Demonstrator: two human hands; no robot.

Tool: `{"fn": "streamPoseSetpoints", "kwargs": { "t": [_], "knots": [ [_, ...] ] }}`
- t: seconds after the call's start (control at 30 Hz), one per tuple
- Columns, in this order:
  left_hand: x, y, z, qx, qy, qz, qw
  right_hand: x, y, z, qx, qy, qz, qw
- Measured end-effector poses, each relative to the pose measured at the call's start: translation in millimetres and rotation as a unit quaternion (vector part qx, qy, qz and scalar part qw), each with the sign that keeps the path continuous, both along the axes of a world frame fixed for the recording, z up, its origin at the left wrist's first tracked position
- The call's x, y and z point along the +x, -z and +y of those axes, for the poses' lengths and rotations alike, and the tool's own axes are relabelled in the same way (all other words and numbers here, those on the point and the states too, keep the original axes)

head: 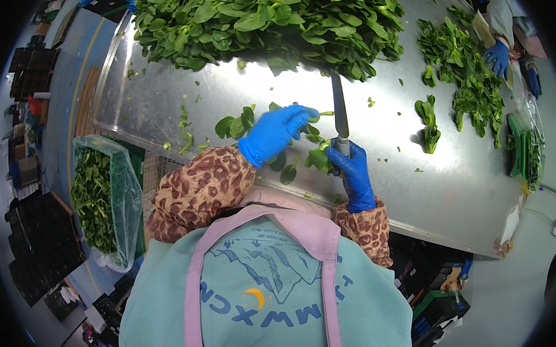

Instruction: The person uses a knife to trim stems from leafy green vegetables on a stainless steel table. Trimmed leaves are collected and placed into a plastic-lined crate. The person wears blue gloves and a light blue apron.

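Note:
My left hand [278, 131], in a blue glove, pinches a leaf stem [327, 113] whose pale end points toward the blade. The handle of a knife [340, 106] is in my gloved right hand [351, 172], its blade pointing away from me. A small leafy green head [320, 159] is also held against the handle by that hand. Loose leaves [235, 126] lie beside and under my left hand on the metal table [391, 179]. Beyond the hands rises a large heap of leafy greens [267, 22].
More greens [476, 85] lie at the table's right, near a co-worker's gloved hand [498, 58]. A green crate [519, 143] in clear plastic stands at the right edge. Below left, a plastic-lined crate [128, 203] holds greens. Scraps [184, 117] dot the metal.

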State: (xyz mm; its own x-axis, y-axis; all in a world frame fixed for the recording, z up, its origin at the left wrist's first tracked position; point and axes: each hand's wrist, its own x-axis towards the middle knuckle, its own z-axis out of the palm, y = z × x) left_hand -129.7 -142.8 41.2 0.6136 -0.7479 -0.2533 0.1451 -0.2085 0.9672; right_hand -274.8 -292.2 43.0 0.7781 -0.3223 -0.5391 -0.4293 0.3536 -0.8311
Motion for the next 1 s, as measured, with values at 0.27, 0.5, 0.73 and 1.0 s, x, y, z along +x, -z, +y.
{"fn": "streamPoseSetpoints", "kwargs": {
  "t": [0.27, 0.5, 0.73, 1.0],
  "knots": [
    [-9, 2, -4, 0.059, 0.178, 0.037, 0.981, -11, 4, -6, 0.014, -0.064, -0.012, 0.998],
    [15, 0, 9, 0.056, 0.045, 0.117, 0.991, -28, -17, -35, -0.012, -0.104, 0.021, 0.994],
    [56, 38, 46, 0.412, -0.107, -0.646, 0.634, -50, 2, -132, -0.279, 0.311, 0.082, 0.905],
    [-10, 42, -1, 0.378, 0.145, -0.514, 0.756, -25, 20, -80, -0.247, 0.186, 0.033, 0.950]
  ]
}}
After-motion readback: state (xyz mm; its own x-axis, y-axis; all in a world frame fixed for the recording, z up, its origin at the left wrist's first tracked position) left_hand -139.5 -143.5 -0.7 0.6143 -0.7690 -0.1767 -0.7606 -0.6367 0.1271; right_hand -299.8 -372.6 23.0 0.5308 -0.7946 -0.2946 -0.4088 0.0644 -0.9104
